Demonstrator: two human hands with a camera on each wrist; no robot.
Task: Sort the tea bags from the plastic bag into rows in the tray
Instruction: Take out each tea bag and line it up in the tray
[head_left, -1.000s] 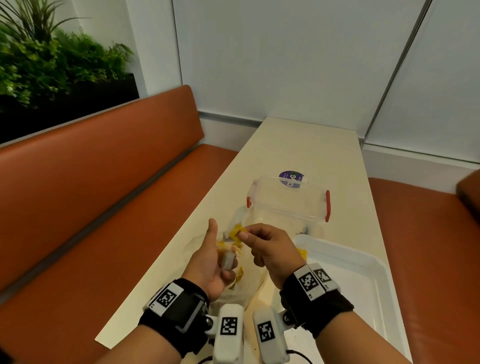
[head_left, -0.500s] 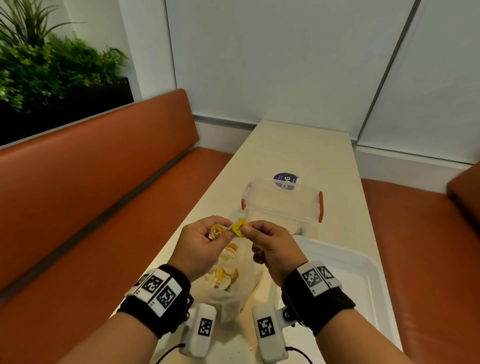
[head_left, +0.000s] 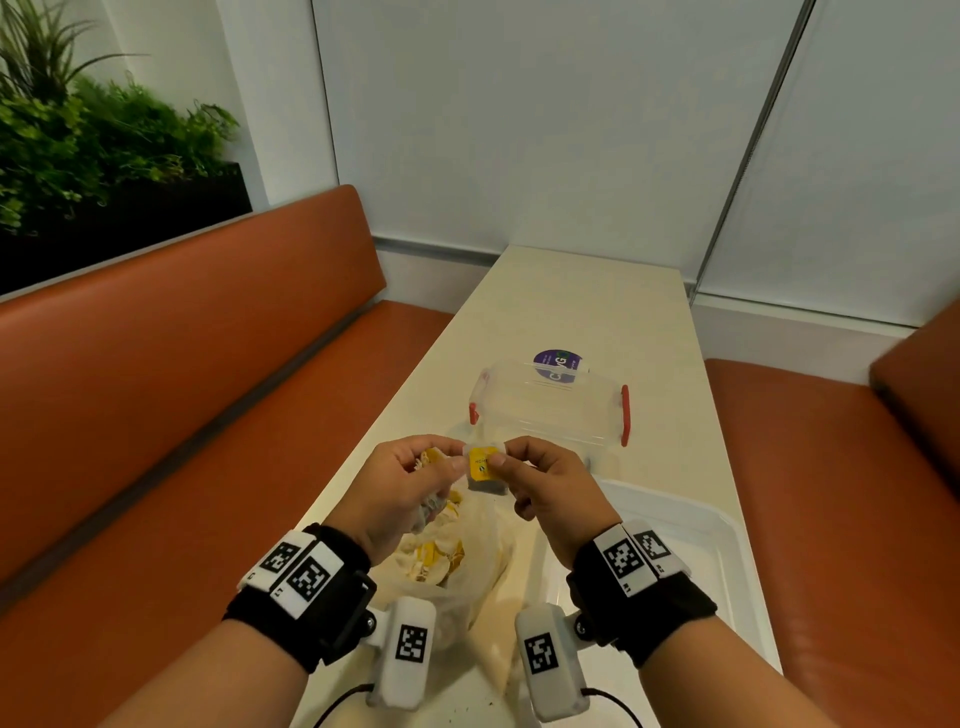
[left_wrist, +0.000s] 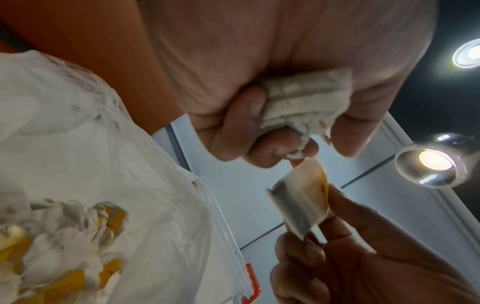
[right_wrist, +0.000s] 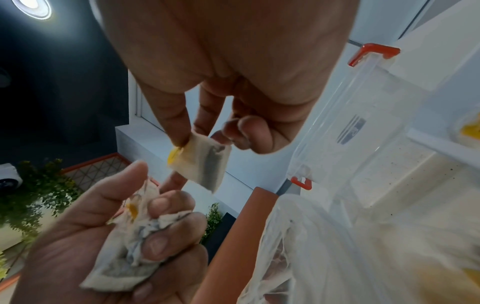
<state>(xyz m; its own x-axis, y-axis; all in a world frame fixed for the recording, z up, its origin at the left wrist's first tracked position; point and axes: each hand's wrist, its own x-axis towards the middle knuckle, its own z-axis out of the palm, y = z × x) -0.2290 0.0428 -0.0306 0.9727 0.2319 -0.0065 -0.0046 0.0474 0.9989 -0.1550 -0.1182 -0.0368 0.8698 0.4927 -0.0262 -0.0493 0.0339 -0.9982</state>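
Note:
My right hand (head_left: 500, 456) pinches one tea bag (head_left: 484, 470) by its top, yellow tag facing me, above the table. In the right wrist view the right hand (right_wrist: 200, 136) lets that tea bag (right_wrist: 203, 164) hang freely. My left hand (head_left: 457, 460) grips a crumpled bunch of tea bags (right_wrist: 130, 238), and its fingertips sit right beside the hanging bag. I cannot tell whether they touch it. The left hand (left_wrist: 285, 144) is curled round the bunch (left_wrist: 301, 102). Below lies the open plastic bag (head_left: 441, 564) with more yellow-tagged tea bags. The white tray (head_left: 727, 525) is at the right.
A clear plastic box (head_left: 550, 410) with red latches stands on the cream table (head_left: 571, 312) behind my hands, a round sticker (head_left: 557, 364) beyond it. Orange benches (head_left: 182, 389) run along both sides. Something yellow (right_wrist: 470, 129) lies just inside the tray rim.
My left hand turned over from thumb-up and came in to meet the right hand. Both hands rose slightly, and the tea bag now hangs flat from the right fingers.

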